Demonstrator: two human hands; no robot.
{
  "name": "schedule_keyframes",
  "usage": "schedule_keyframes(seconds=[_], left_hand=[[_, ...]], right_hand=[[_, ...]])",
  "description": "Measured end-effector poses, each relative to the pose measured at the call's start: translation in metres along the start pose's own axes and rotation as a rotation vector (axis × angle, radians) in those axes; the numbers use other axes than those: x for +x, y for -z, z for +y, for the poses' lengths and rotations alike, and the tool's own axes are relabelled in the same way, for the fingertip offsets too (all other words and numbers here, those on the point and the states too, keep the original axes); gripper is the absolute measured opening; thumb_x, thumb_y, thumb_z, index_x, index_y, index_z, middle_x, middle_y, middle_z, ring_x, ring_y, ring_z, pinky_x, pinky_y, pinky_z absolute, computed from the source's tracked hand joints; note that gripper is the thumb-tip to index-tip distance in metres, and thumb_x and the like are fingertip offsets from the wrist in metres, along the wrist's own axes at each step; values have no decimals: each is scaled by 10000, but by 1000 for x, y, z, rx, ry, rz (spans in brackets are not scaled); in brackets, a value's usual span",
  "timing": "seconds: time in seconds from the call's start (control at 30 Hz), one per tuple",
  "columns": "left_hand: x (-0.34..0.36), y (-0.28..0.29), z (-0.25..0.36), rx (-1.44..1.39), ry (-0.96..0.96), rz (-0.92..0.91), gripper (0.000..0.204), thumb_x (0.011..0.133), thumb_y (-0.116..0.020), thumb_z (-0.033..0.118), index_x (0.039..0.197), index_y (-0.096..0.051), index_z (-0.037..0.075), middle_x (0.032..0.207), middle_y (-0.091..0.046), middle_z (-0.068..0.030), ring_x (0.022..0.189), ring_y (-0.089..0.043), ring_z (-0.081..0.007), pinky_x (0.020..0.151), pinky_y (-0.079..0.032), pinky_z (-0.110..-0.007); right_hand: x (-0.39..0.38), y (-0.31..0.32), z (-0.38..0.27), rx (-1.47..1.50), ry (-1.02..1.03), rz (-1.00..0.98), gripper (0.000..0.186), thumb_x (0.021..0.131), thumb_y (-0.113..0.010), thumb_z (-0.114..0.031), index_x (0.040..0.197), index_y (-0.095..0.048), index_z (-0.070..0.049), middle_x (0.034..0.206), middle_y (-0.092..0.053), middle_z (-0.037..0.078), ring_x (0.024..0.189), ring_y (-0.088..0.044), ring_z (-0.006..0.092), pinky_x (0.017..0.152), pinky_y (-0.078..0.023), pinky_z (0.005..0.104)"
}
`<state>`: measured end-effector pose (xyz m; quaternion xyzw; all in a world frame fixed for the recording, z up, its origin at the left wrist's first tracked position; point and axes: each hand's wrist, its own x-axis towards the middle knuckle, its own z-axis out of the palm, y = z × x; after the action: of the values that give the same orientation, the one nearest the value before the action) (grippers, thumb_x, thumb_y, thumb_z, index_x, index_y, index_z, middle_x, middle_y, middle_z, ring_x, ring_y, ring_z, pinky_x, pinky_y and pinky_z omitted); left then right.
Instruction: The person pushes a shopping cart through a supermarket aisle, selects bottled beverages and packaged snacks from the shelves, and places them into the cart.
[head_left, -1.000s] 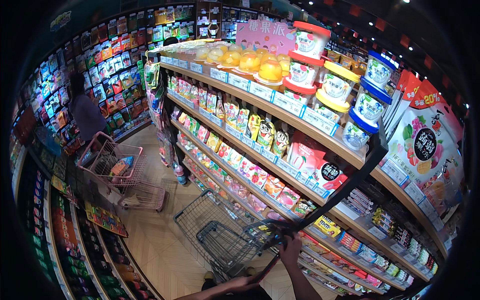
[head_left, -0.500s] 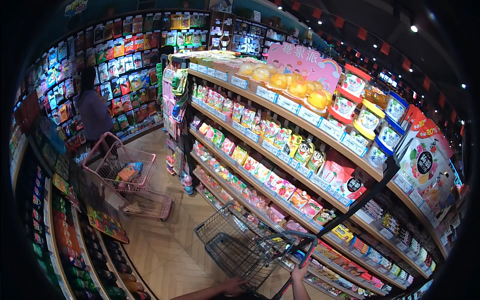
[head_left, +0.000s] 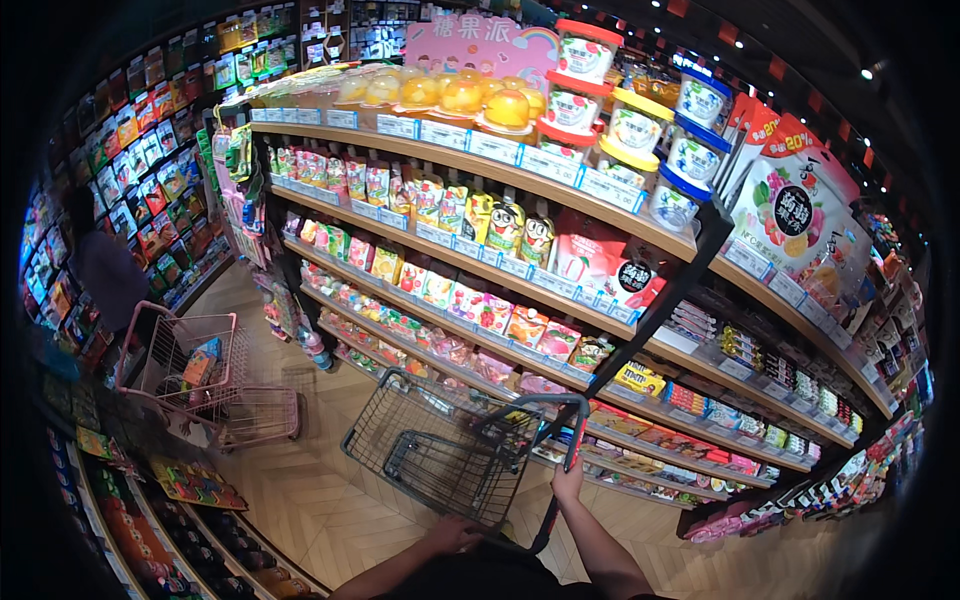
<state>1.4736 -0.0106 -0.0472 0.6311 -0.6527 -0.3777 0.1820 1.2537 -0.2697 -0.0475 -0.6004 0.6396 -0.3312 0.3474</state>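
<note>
A dark grey wire shopping cart (head_left: 440, 465) stands in front of me, its basket bare apart from the folded child seat area near the handle. My right hand (head_left: 567, 481) is closed around the cart's handle on its right side. By the near left corner of the basket, my left hand (head_left: 455, 534) lies at the rim; its fingers are dim and partly hidden, so their grip does not show. Both forearms come in from the lower edge.
A long shelf unit (head_left: 470, 245) of snack pouches and jelly cups runs along the cart's far side. At left stand a pink shopping cart (head_left: 190, 360) with a packet inside and a person in purple (head_left: 110, 280). Bottle shelves (head_left: 140, 540) line the lower left; wooden floor (head_left: 340, 520) lies between.
My view has swung to the right, so the shelves and the pink cart sit further left. My right hand stays on the cart handle; my left hand stays beside the basket rim.
</note>
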Motion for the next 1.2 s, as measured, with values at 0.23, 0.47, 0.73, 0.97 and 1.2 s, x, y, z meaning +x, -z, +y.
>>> schedule_keyframes(seconds=[0.23, 0.47, 0.73, 0.97, 1.2], left_hand=[[7, -10, -14, 8, 174, 75, 397, 1008, -568, 482, 1080, -760, 143, 1142, -714, -137, 1157, -619, -369, 1022, -413, -591], [5, -17, -57, 28, 350, 282, 364, 832, -642, 422, 958, -771, 106, 1020, -732, -149, 1062, -619, -393, 978, -436, -540], [-1, 19, -34, -399, 640, 312, 418, 926, -616, 488, 1037, -762, 113, 962, -761, -134, 1064, -699, -364, 1018, -480, -510], [0, 56, 84, -189, 552, 304, 553, 940, -640, 598, 1146, -611, 86, 919, -725, -253, 909, -706, -460, 800, -549, -550], [-8, 58, 61, -196, 530, 329, 468, 965, -636, 527, 1124, -585, 89, 875, -705, -272, 887, -689, -487, 751, -530, -572]], right_hand=[[-14, -8, -22, 47, 1, -17, 427, 922, -653, -133, 1267, -440, 0, 1005, -663, 265, 949, -676, 437, 809, -511, 504], [-33, -29, -68, 128, -42, -137, 480, 958, -618, -134, 1340, -360, 0, 1096, -668, 306, 1049, -660, 491, 885, -500, 529], [-60, -87, -85, 163, -164, -348, 438, 1010, -548, -104, 1338, -265, -36, 966, -641, 222, 795, -703, 364, 669, -562, 464], [-82, -123, -103, 353, -213, -461, 366, 1034, -547, -106, 1244, -253, -49, 769, -598, 96, 545, -643, 182, 475, -538, 341], [-82, -145, -92, 302, -291, -576, 849, 979, -667, -154, 1580, -100, 38, 1139, -630, 251, 742, -723, 298, 654, -608, 393]])
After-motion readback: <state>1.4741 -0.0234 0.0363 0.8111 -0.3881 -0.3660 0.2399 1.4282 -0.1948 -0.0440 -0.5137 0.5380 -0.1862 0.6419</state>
